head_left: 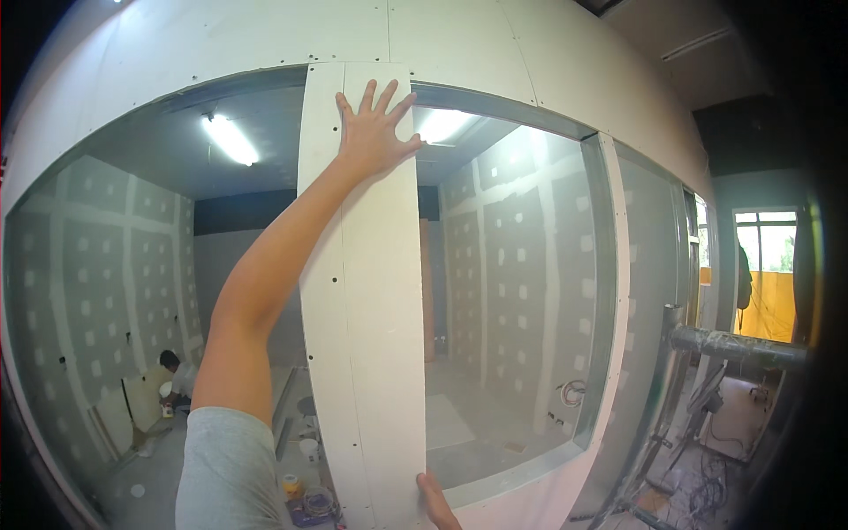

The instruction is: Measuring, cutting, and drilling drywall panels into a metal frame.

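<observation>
A tall, narrow strip of white drywall (382, 291) stands upright between two framed openings, with dark screw heads down its left side and a thin vertical line along it. My left arm reaches up, and my left hand (373, 132) lies flat near the top of this strip, fingers spread wide. Low down, my right hand (435, 502) touches the strip's right edge. Only a fingertip or thumb and part of that hand show; its other fingers are hidden or cut off by the frame.
Metal framing (505, 106) borders the right opening. Through the left one, a person (181, 378) crouches near a white bucket. Tubs (309, 449) sit on the floor behind the strip. At right are a thick horizontal pipe (742, 346) and tangled cables (698, 486).
</observation>
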